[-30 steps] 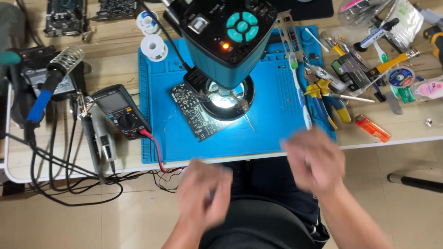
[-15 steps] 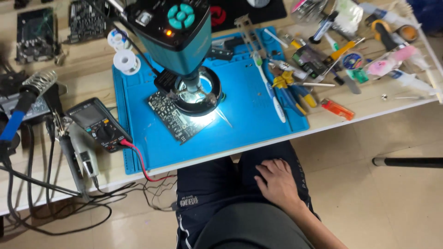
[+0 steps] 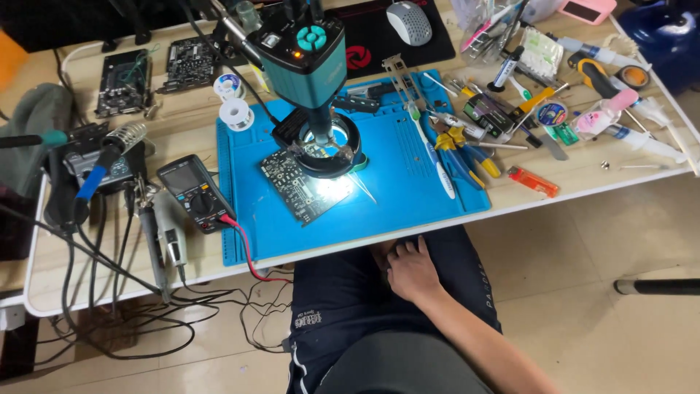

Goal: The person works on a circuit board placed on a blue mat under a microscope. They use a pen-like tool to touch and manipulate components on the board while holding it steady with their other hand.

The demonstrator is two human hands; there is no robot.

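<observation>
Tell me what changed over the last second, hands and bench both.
Both hands were raised and blurred in front of the desk edge a second ago. The right hand has since dropped onto the lap and rests there, holding nothing; the left hand is out of view. The circuit board under the microscope, the multimeter and the blue mat lie as before.

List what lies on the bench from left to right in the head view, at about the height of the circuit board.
Soldering iron with blue handle → black multimeter → circuit board under the lit ring lamp → white toothbrush → yellow-handled pliers → orange lighter.
</observation>
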